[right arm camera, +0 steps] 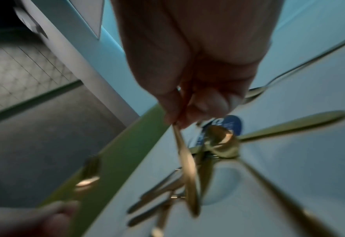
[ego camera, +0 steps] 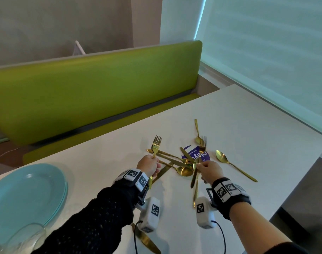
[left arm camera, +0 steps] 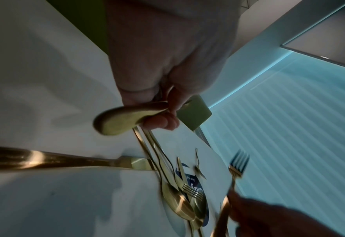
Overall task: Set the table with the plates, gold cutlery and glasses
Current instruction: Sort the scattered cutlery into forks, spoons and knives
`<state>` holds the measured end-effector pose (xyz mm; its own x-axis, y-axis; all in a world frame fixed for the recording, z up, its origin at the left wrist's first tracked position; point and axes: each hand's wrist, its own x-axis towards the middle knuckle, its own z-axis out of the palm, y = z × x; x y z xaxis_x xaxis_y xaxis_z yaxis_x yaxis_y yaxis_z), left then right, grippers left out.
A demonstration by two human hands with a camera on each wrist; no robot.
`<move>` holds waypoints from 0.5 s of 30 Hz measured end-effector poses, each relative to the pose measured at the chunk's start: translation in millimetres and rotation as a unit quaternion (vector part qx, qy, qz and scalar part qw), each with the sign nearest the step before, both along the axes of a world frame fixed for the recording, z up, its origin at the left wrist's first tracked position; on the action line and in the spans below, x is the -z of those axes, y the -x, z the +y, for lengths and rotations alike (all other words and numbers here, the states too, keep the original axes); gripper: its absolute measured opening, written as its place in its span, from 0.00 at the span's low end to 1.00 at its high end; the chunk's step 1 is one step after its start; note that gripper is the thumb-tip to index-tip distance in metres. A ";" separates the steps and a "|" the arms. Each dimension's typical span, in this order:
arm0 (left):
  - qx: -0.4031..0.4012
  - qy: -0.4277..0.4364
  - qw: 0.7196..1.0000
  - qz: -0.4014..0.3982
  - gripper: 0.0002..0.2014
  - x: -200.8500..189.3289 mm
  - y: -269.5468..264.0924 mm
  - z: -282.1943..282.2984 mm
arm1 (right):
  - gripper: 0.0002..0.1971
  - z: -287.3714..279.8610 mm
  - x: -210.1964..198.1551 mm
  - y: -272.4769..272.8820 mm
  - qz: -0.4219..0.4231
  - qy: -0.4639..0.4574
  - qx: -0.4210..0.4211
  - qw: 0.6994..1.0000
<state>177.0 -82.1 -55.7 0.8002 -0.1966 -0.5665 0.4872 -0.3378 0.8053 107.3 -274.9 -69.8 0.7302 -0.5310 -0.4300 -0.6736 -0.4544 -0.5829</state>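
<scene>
Gold cutlery [ego camera: 182, 163] lies in a loose crossed pile on the white tabletop [ego camera: 248, 125], toward its far right portion, partly over a round blue sticker [ego camera: 197, 153]. Left hand [ego camera: 149, 165] is closed round the handle of one gold fork [ego camera: 155, 146]; the handle passes through the curled fingers [left arm camera: 161, 123] and its flat end sticks out below them, tines up and clear of the pile. Right hand [ego camera: 209, 170] pinches a second fork [ego camera: 202, 145] by the handle between thumb and fingertips [right arm camera: 208, 102], tines up, lower handle blurred. One spoon [ego camera: 228, 162] lies apart, just right of the pile. One knife [ego camera: 146, 241] lies at the near edge under the left forearm. Stacked pale blue plates [ego camera: 28, 195] sit at the near left corner, with clear glasses [ego camera: 26, 237] in front.
</scene>
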 end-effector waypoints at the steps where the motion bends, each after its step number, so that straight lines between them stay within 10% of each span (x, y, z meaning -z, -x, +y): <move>1: 0.002 0.003 1.000 0.002 0.09 -2.4 -0.3 0.8 | 0.12 7.9 -7.4 -4.0 -0.019 -0.035 -0.025 0.999; 15: -0.027 0.100 0.994 0.033 0.19 -15.1 0.3 11.5 | 0.11 88.8 -21.9 -42.5 -0.030 -0.219 -0.163 0.962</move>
